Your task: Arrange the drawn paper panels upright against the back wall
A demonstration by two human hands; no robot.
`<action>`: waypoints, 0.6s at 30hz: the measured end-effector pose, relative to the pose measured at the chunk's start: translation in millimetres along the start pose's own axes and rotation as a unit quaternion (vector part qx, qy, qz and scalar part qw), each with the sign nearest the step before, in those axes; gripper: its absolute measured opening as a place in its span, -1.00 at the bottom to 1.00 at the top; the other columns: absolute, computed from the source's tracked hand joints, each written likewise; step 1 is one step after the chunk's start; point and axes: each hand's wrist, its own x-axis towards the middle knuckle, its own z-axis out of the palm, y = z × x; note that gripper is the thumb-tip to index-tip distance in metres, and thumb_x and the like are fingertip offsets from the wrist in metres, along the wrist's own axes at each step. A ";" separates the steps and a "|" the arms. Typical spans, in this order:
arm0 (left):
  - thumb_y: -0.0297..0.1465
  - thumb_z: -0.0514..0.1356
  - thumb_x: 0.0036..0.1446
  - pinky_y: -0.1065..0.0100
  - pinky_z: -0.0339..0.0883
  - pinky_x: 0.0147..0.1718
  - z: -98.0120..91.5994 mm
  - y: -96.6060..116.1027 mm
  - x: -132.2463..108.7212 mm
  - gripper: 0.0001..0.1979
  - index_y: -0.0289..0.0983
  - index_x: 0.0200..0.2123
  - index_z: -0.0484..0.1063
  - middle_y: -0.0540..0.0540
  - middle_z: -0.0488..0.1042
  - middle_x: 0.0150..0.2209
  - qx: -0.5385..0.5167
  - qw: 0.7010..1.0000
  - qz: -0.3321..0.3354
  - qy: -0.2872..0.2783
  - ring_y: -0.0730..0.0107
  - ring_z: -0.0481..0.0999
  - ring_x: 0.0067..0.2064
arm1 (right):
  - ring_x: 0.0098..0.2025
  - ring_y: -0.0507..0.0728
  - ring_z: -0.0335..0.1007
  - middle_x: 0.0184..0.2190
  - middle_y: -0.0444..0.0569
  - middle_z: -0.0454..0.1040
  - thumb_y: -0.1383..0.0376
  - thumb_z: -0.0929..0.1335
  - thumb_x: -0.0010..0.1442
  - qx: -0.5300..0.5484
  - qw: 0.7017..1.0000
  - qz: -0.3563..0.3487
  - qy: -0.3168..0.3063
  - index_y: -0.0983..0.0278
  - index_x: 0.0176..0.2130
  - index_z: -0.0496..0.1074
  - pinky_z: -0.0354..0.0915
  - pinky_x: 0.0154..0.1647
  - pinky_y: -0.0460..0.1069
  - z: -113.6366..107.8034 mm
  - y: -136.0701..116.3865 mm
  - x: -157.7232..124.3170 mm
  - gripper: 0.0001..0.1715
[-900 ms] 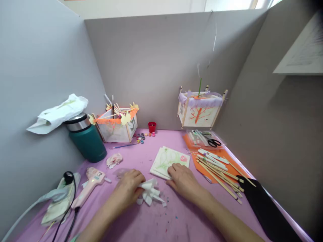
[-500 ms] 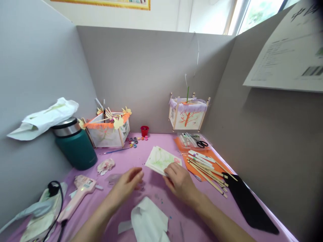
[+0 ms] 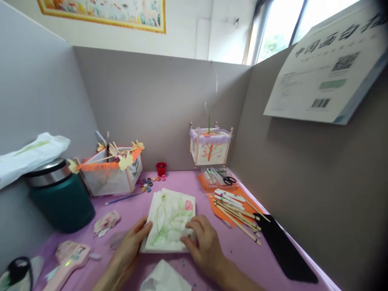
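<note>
Fingers (image 3: 147,228) of the left hand (image 3: 131,243) are grasping the painted sheets (image 3: 168,218) between both hands, just beyond the white tissue (image 3: 165,278). The right hand (image 3: 206,241) is resting, curled, at their right edge; I cannot tell whether it is gripping.

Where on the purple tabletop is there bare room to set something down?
Mainly right of the right hand, between it, the wooden sticks and the black strip, apart from small specks. A smaller patch lies behind the drawing stack, between the red cup and the orange sheet. The left side is crowded with flask, crumpled tissue and glue gun.
</note>
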 end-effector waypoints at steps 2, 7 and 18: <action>-0.40 0.31 0.00 0.22 0.49 -0.37 -3.8 0.9 0.2 -0.41 -0.20 0.13 0.27 -0.20 0.56 -0.13 0.003 1.000 0.002 0.019 0.07 0.59 -0.22 | -0.13 0.18 0.31 -0.16 0.07 0.38 0.28 0.31 0.17 0.029 0.995 0.086 0.051 0.25 -0.09 0.32 0.27 -0.11 0.07 -0.4 10.6 3.0 -0.73; -0.22 0.32 -0.04 0.16 0.50 -0.29 -3.8 0.5 -3.9 -0.31 -0.12 0.17 0.22 -0.14 0.56 -0.10 -0.001 0.999 0.035 0.015 0.01 0.57 -0.16 | -0.19 0.15 0.40 -0.13 0.05 0.45 0.20 0.32 0.17 0.268 0.929 0.255 -0.001 0.26 0.02 0.27 0.36 -0.20 0.04 3.9 25.5 6.6 -0.57; -0.15 0.46 -0.32 0.12 0.46 -0.10 -29.5 -23.0 28.5 -0.03 -0.10 0.20 0.15 -0.17 0.45 0.06 -0.011 0.999 -0.038 0.022 -0.10 0.43 0.06 | -0.20 0.14 0.38 -0.22 0.00 0.45 0.25 0.28 0.19 0.174 0.965 0.195 -0.017 0.24 -0.10 0.40 0.30 -0.18 -0.02 0.6 30.6 7.4 -0.73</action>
